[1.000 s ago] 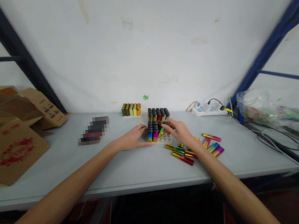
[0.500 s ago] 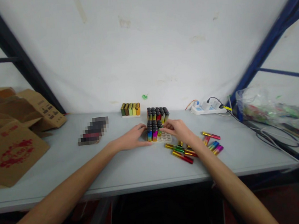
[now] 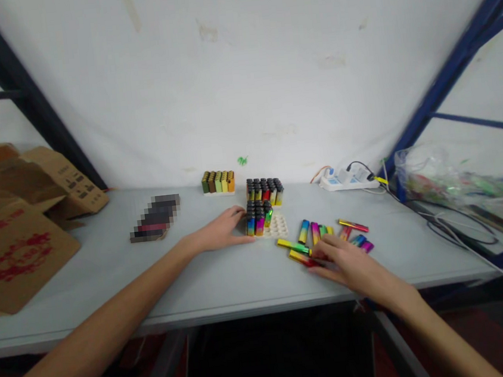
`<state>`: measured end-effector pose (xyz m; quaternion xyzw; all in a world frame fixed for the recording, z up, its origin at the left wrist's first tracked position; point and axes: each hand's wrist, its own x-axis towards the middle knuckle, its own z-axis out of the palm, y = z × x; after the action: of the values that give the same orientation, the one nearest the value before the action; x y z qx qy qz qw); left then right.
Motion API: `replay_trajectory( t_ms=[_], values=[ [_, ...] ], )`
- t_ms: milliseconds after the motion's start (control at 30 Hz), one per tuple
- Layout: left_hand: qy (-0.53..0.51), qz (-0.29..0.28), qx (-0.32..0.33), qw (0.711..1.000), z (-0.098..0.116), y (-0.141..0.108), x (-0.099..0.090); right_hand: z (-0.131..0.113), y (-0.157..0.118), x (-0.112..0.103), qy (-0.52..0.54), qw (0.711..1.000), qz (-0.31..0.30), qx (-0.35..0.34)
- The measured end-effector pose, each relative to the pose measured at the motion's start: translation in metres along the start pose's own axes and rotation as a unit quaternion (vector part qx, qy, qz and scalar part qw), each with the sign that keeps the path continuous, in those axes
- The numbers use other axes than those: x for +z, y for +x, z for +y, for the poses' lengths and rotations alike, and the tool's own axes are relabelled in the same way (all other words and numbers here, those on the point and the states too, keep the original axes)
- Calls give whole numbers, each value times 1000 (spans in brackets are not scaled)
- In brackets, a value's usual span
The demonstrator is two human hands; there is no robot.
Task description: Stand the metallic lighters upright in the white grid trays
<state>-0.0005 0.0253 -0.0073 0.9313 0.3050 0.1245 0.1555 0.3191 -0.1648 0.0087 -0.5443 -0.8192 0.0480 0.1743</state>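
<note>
My left hand [image 3: 225, 228] curves around the left side of a white tray [image 3: 279, 226], thumb along its front and fingers behind. Black-topped lighters [image 3: 255, 218] with blue, pink and green bodies stand upright in the tray's left part, while bare sockets show on its right. Over the loose shiny lighters to the right, my right hand [image 3: 335, 257] is closed with its fingertips at a yellow-and-red lighter [image 3: 301, 259]; the fingers partly hide it. A yellow-green lighter [image 3: 292, 246] lies just beyond, and blue and pink ones [image 3: 303, 231] lie behind the hand.
Behind the tray stand another block of black-topped lighters [image 3: 265, 190] and a block of green-to-orange ones [image 3: 218, 182]. Cardboard boxes [image 3: 20, 255] and a pixelated dark object [image 3: 156, 219] are on the left. On the right are a power strip [image 3: 348, 178], cables and plastic bags [image 3: 434, 172].
My right hand has moved from the tray down and right to the loose lighters. A green lighter now shows in the tray where that hand was. My left hand stays at the tray.
</note>
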Motion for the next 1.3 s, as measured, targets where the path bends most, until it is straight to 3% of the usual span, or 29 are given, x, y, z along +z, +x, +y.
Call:
replay_trajectory(
  t_ms=[167, 267, 400, 500, 667, 767, 867, 1000, 1200, 1300],
  values=[
    [-3, 7, 7, 1000, -1, 0, 1, -6, -14, 27, -52, 996, 73, 15],
    [0, 13, 14, 1000, -3, 0, 1, -5, -4, 21, 4, 995, 85, 43],
    [-1, 20, 23, 1000, -5, 0, 3, 4, 20, -1, 161, 979, 92, 89],
    [-10, 24, 22, 999, -6, 0, 4, 14, 45, -11, 294, 940, 132, 109],
    [-11, 25, 16, 999, -7, 0, 5, 21, 88, -9, 473, 853, 186, 123],
    [-11, 29, 22, 999, -6, 0, 5, 17, 110, -6, 545, 809, 183, 123],
    [-17, 32, 24, 999, -6, 0, 5, 12, 127, -5, 584, 788, 155, 119],
    [-15, 32, 23, 999, -5, -1, 4, 7, 143, 5, 566, 803, 147, 115],
    [-23, 25, 19, 999, -4, -1, 3, 12, 146, 34, 388, 883, 216, 152],
    [-24, 24, 18, 999, -4, 0, 3, 13, 143, 39, 314, 906, 234, 163]
  ],
)
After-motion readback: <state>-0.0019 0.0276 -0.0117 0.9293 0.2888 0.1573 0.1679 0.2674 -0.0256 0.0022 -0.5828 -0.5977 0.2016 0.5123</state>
